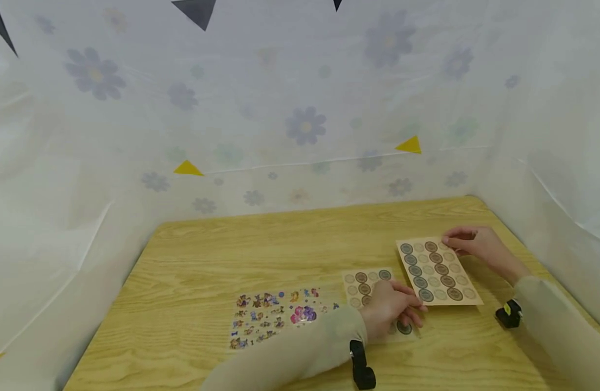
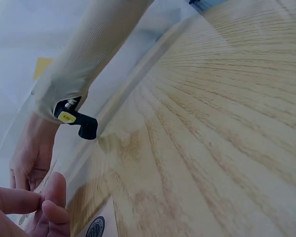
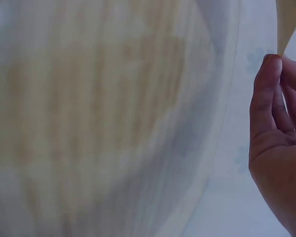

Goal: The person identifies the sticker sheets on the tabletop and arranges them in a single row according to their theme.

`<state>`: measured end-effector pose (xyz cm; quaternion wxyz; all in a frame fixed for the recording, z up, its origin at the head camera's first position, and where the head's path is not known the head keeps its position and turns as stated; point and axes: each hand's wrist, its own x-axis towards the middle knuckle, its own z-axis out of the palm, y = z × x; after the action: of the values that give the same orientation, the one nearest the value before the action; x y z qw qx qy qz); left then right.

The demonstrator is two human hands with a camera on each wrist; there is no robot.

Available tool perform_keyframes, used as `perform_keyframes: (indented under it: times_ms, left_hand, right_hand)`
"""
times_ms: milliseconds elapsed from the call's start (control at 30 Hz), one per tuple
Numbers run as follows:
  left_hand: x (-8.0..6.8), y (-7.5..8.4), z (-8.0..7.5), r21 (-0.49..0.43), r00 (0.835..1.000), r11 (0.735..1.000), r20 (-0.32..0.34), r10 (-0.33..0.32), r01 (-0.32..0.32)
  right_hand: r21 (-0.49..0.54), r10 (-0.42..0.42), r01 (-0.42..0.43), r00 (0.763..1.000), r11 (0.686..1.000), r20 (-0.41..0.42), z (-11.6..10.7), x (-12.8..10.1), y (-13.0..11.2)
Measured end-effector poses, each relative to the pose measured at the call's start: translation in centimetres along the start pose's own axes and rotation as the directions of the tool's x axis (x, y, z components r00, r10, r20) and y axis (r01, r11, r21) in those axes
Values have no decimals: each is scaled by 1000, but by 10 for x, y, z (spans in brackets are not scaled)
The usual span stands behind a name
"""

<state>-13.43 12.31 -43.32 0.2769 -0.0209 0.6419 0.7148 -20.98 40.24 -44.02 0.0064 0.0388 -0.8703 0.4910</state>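
Note:
A tan sheet of round stickers is held up, tilted, over the right part of the table. My right hand pinches its far right corner between thumb and fingers; in the right wrist view, the sheet's edge rises from the fingertips. At the near left corner, my left hand pinches the same sheet, though the fingers partly hide the contact. Beneath the left hand lies a second sheet of round stickers, partly covered by that hand.
To the left, a clear sheet of colourful cartoon stickers lies flat, partly behind the left sleeve. The wooden table has white flowered curtains around its back and sides. Each wrist wears a black camera mount.

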Motion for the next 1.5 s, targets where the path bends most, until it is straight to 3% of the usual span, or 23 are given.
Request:
perform_keyframes:
  times_ms: [600, 867, 1233, 1400, 1467, 1500]
  left_hand:
    - [-14, -19, 14, 14, 1000, 1000, 6, -13, 13]
    - [-15, -23, 12, 19, 1000, 1000, 22, -21, 20]
    - [-20, -21, -4, -31, 989, 999, 140, -38, 43]
    - [-25, -15, -7, 37, 988, 999, 155, -5, -1]
    - [-29, -10, -8, 165, 982, 984, 183, 34, -65]
    - [-30, -8, -8, 268, 973, 956, 222, 58, -118]
  right_hand:
    - [-129, 77, -66, 994, 989, 82, 3, -16, 5]
    - [-109, 82, -69, 990, 992, 113, 7, -18, 1]
    - [-131, 96, -78, 985, 988, 140, 10, -18, 0]
    - [-139, 98, -79, 986, 987, 133, 10, -18, 1]
    - [-135, 98, -79, 986, 988, 135, 11, -17, 1]
    - [-132, 98, -80, 986, 988, 137, 11, -17, 1]
